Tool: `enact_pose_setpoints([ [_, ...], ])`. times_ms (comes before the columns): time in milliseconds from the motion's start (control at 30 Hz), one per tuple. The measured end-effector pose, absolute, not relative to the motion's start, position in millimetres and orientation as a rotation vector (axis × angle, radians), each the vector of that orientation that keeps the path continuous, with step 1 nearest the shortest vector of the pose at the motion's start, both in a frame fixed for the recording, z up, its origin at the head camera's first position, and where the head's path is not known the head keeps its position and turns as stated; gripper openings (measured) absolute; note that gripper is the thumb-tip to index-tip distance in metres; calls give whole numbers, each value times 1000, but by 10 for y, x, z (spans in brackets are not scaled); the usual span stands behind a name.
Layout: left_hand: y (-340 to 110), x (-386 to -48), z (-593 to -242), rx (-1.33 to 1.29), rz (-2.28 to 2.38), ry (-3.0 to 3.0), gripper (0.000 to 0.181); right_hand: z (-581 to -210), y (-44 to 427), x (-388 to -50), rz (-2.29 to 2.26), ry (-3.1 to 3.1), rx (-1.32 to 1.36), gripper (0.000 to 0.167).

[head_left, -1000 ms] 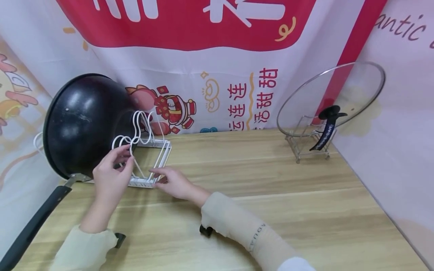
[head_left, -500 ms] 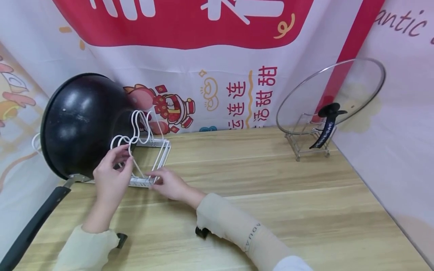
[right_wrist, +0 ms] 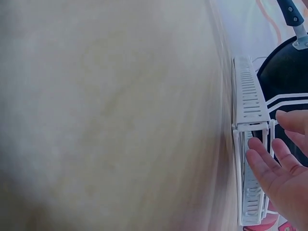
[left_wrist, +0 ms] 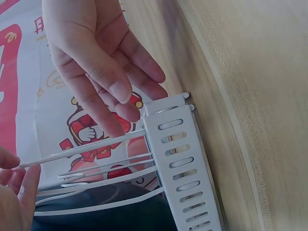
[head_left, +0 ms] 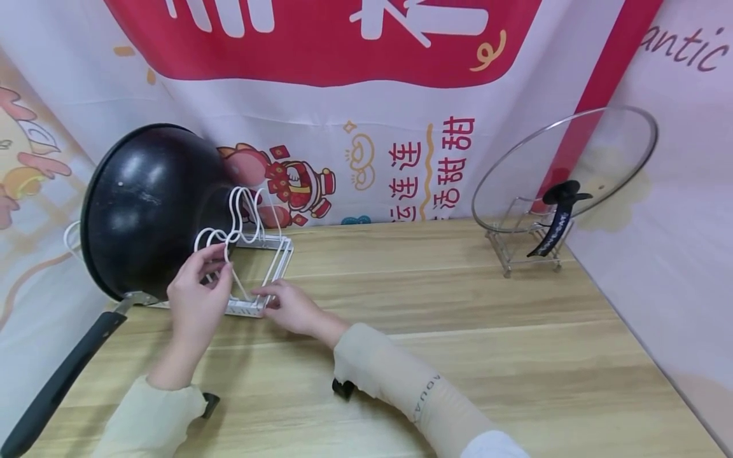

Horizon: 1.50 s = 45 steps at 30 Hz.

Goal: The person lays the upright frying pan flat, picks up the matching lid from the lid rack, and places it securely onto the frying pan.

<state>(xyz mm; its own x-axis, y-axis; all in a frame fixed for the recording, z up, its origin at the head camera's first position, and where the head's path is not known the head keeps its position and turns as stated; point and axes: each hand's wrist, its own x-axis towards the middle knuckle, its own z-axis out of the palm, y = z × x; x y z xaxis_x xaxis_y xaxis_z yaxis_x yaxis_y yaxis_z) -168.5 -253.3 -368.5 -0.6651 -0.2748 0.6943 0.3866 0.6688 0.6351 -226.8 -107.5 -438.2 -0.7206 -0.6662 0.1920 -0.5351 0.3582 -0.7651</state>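
Observation:
A white rack with wire dividers lies on its base at the left of the table. My left hand pinches the upper part of one wire divider; in the left wrist view its fingertips grip that wire. At the rack's near right corner is my right hand, its fingers by the divider's foot. The right wrist view has this hand with fingers apart and loosely extended beside the slotted rail. Whether they touch the wire is hard to tell.
A black wok leans on its side at the rack's left part, its long handle toward the near left. At the back right a glass lid rests in a small wire stand. A printed cloth hangs behind.

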Motion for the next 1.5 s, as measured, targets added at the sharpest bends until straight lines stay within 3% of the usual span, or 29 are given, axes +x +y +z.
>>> enact_pose_setpoints([
  [667,-2525,-1719,-3698,-113,-1004,-2023,33,-4352,-1188,-2292,-1324,2454,-994,39],
  [1500,-2475,-1713,-3690,-87,-1038,-2026,36,-4330,-1237,-2344,-1019,2643,-1199,32],
])
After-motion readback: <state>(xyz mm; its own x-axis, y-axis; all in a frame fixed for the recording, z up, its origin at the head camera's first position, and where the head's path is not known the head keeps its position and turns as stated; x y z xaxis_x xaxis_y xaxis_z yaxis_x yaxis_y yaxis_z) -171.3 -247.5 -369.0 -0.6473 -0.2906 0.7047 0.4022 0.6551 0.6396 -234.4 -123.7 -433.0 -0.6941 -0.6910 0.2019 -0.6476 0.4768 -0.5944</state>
